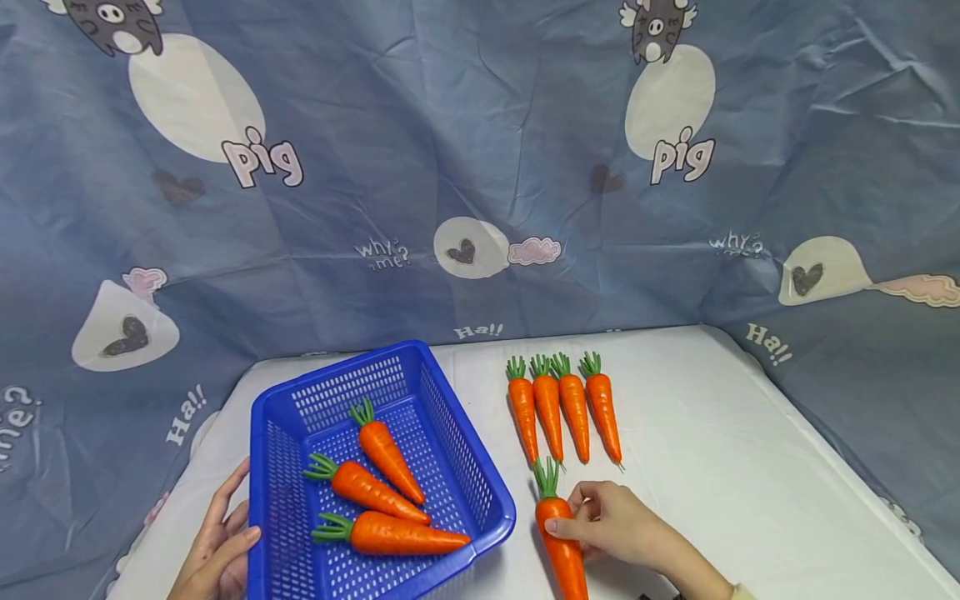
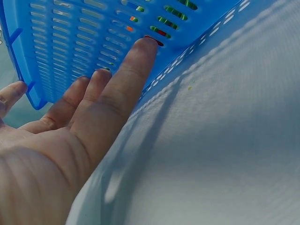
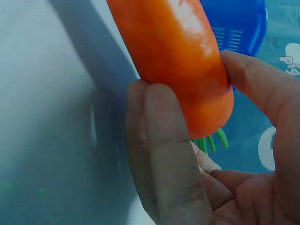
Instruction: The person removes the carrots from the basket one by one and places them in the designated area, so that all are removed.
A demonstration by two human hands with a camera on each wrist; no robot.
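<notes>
Right hand point(image 1: 618, 523) pinches a glossy orange green-topped carrot point(image 1: 564, 560) beside the blue perforated plastic basket point(image 1: 450, 417); left hand point(image 1: 213, 557) is uncurled against its side. Looks slick, so a loose pinch might drop it.

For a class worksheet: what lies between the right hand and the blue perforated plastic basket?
The head view shows a tapered orange carrot held in the right hand, then bare white tabletop before the basket.
</notes>
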